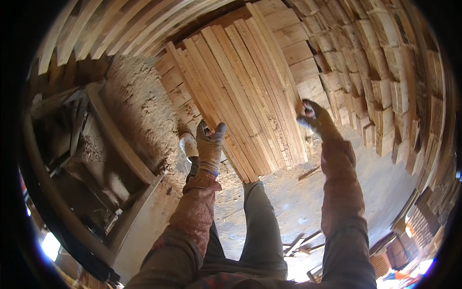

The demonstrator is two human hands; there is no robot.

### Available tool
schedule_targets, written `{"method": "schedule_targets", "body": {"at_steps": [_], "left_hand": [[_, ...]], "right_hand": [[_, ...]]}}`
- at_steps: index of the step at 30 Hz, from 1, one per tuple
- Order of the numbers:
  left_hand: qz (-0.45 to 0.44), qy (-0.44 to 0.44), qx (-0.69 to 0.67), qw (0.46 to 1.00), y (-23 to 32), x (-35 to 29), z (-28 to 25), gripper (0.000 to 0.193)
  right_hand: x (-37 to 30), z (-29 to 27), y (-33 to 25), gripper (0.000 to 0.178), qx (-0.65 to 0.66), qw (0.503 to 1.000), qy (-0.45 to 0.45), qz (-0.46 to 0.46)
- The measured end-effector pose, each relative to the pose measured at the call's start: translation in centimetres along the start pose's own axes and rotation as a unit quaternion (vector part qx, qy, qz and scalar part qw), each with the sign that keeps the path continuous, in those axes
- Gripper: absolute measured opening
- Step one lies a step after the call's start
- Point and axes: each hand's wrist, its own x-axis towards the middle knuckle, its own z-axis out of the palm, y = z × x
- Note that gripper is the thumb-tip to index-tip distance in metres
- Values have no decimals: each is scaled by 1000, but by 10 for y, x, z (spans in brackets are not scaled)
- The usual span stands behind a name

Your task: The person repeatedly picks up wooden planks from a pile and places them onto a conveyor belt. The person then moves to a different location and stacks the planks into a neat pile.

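Note:
A row of long, narrow wooden strips (240, 96) lies side by side in front of me, slanting from far left to near right. At its left edge is my left hand (210, 144), in a worn, light glove, thumb and fingers apart with nothing between them. It overlaps the strips in view; whether it touches them I cannot tell. My right hand (318, 119), gloved too, is by the right edge of the row. Its fingers curve in a wide C around empty space. Under the strips, shorter wooden blocks (293, 53) form a layer that shows on both sides.
Stacked timber (380, 86) rises along the right, and more long boards (115, 29) are piled at the far left. A wooden frame (120, 135) stands to my left. Sawdust covers the floor (298, 202), with wood scraps (303, 243) near my legs.

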Motion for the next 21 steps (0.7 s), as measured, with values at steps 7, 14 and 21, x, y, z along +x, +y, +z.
{"method": "schedule_targets", "body": {"at_steps": [7, 14, 21], "left_hand": [[34, 11, -53, 998, -54, 29, 26, 100], [-56, -60, -164, 983, -49, 17, -2, 118], [-119, -155, 30, 980, 46, -103, -119, 139]], "right_hand": [[38, 52, 48, 116, 273, 953, 83, 106], [9, 50, -4, 74, 201, 975, 9, 94], [-142, 44, -129, 68, 130, 975, -69, 165]]}}
